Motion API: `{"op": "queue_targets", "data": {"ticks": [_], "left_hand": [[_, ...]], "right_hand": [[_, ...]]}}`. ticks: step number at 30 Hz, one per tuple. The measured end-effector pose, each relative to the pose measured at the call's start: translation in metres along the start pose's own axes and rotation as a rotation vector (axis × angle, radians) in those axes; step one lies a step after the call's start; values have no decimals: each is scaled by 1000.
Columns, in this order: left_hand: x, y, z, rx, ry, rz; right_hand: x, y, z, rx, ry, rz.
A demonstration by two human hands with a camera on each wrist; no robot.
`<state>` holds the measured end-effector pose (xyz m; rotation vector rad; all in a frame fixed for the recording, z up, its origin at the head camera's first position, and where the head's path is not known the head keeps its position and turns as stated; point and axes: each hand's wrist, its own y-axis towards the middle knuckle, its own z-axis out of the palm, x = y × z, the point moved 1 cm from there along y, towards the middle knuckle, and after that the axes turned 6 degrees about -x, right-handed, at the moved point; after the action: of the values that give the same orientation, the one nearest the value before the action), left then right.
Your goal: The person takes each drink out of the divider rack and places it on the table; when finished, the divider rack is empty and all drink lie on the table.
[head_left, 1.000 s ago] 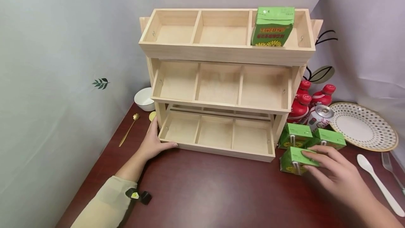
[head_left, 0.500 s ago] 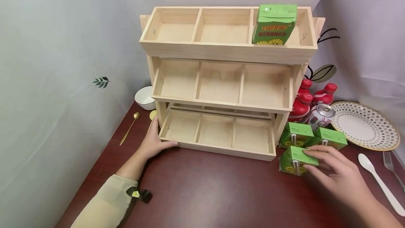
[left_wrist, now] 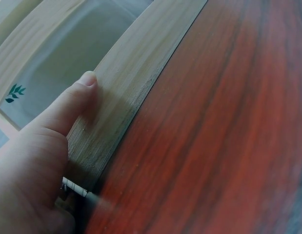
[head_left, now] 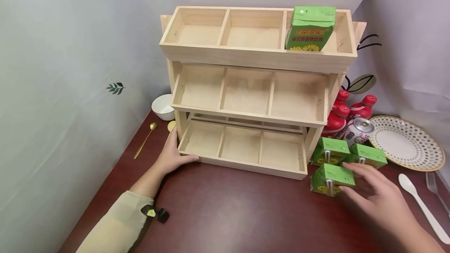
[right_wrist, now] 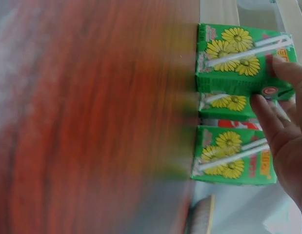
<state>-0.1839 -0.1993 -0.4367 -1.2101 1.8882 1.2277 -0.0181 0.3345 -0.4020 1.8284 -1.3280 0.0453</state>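
Observation:
My left hand (head_left: 172, 158) holds the lower left corner of a three-tier wooden rack (head_left: 242, 169). Its thumb (left_wrist: 82, 90) lies along the bottom tier's front board, and the other fingers go round the side, mostly hidden. On the table to the right, my right hand (head_left: 377, 192) pinches the right end of a green drink carton (head_left: 325, 184), thumb on its front face and fingertips at the rear top edge. The right wrist view shows this carton's yellow flowers and straw (right_wrist: 233, 63). Two more green cartons stand just behind it. Another carton (head_left: 309, 30) stands in the top right compartment.
Red-capped bottles (head_left: 337, 118) and a silver-topped can (head_left: 358, 130) crowd the rack's right side. Further right lie a dotted plate (head_left: 434, 155), a white spoon (head_left: 418, 200) and a fork (head_left: 434, 188). At left are a white bowl (head_left: 163, 107) and a golden spoon (head_left: 145, 139).
My right fingertips have slid from the carton's top to its rear edge, while the carton stays put. The left hand keeps its hold; the head view has shifted slightly.

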Motion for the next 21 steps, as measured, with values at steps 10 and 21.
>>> {"op": "queue_targets", "data": {"ticks": [10, 21], "left_hand": [[0, 1, 1, 8, -11, -6], [-1, 1, -1, 14, -25, -5]], "right_hand": [[9, 12, -10, -154, 2, -34], [29, 55, -33, -361, 48, -193]]}}
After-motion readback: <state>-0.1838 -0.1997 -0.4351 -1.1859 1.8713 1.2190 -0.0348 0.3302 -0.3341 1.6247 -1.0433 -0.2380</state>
